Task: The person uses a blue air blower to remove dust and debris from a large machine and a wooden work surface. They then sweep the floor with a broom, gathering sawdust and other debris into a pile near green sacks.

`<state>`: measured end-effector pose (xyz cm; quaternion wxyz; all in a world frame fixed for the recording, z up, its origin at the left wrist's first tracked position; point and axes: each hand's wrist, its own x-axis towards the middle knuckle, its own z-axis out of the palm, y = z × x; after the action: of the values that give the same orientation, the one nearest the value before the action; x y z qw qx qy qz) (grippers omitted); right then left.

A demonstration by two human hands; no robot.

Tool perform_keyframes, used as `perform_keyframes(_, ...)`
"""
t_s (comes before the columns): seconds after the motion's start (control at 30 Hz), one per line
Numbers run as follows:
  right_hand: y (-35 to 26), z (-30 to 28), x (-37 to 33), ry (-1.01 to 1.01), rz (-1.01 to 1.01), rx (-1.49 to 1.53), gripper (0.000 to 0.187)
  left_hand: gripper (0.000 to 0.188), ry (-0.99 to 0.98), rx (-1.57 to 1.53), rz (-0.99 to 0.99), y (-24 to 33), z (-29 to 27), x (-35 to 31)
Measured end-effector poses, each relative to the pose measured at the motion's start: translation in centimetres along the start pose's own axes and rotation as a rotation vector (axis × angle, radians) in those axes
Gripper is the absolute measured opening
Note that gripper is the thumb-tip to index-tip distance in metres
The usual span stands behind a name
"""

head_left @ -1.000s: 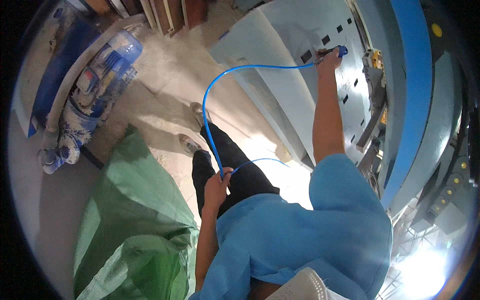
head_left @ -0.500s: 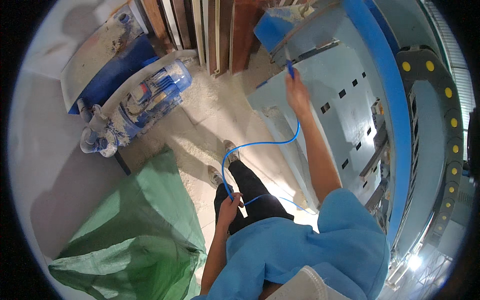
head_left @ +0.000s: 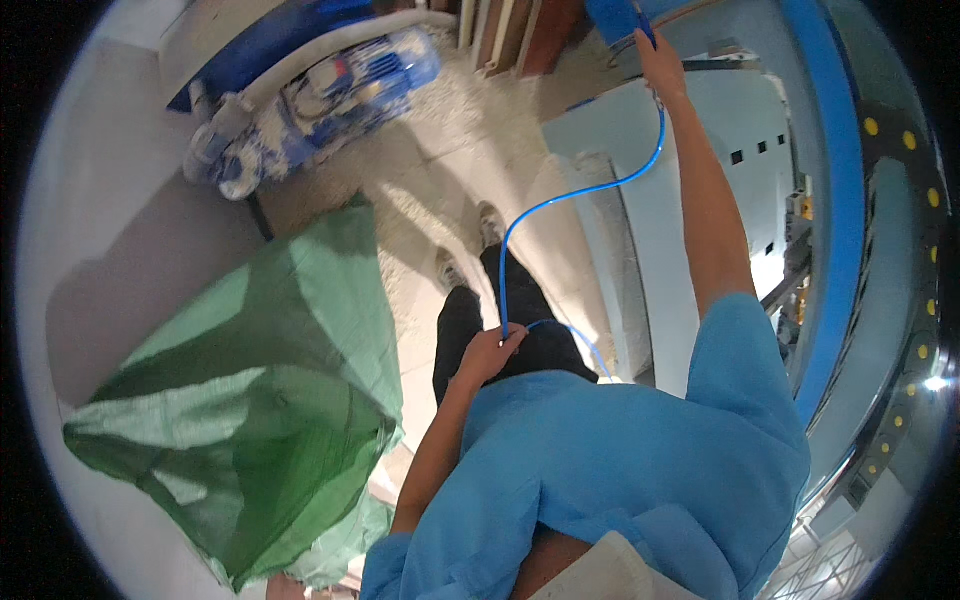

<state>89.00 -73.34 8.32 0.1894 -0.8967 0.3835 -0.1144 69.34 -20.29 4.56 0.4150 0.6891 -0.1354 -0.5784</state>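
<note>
My right hand (head_left: 662, 66) is stretched far forward, wrapped round the blue handle of what looks like an air blow gun (head_left: 646, 24). A thin blue air hose (head_left: 590, 188) runs down from it in a loose curve toward my body. Close to my waist, my left hand (head_left: 493, 352) is closed on that hose. Past the left hand, more hose trails off to the right. Beneath my right arm lies the pale grey panel (head_left: 670, 250) of a machine, with several small dark square holes.
A dusty blue motor (head_left: 370, 80) with pipes stands at the upper left. A large green sack (head_left: 250, 400) fills the lower left. Upright boards (head_left: 505, 35) lean at the back. Along the right runs a blue machine beam (head_left: 840, 200). Sawdust-like dust covers the floor (head_left: 450, 150).
The right hand and blow gun have gone farther forward and right, toward the top edge. My left hand still grips the hose. The whole view has shifted, with the motor now higher.
</note>
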Motion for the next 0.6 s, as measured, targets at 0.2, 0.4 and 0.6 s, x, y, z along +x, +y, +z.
perform_keyframes(0.2, -0.6, 5.9, -19.1, -0.56, 0.181, 0.15, 0.058, 0.041, -0.166, 0.077, 0.003, -3.8, 1.4, -3.9)
perform_keyframes(0.4, -2.6, 5.5, -32.6, -0.397, 0.111, -0.068, 0.062, 0.04, 0.04, 0.009, -0.048, -6.2, 3.2, -6.7)
perform_keyframes(0.6, -2.8, 2.3, -42.4, -0.532, -0.173, -0.038, 0.061, 0.037, 0.054, 0.193, 0.1, -11.7, 11.1, -10.2)
